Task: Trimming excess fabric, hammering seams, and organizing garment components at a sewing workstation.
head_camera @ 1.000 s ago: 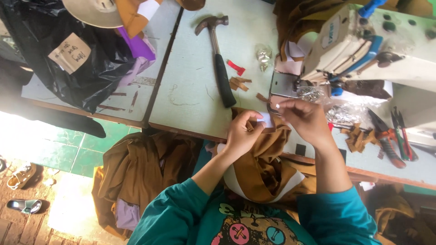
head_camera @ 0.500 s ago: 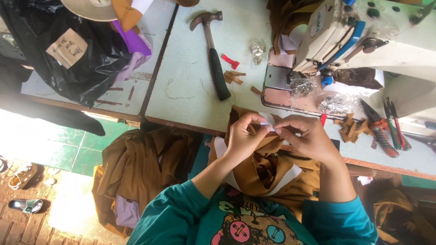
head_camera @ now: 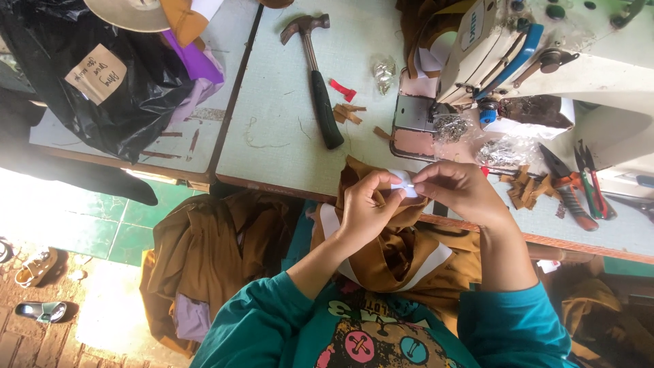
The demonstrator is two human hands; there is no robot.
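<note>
Now both hands have drawn back from the sewing machine [head_camera: 518,41] toward the person's chest. A small white piece [head_camera: 403,182] sits pinched between the left hand [head_camera: 364,208] and right hand [head_camera: 460,191], fingertips closed on it, over brown fabric [head_camera: 381,252] at the table [head_camera: 286,150] edge. A hammer [head_camera: 317,75] lies beyond, untouched.

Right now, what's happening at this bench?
A person at a sewing table pinches a small white piece between the left hand and right hand, over brown fabric in the lap. A hammer lies on the table, beside the sewing machine; pliers lie to the right.
</note>
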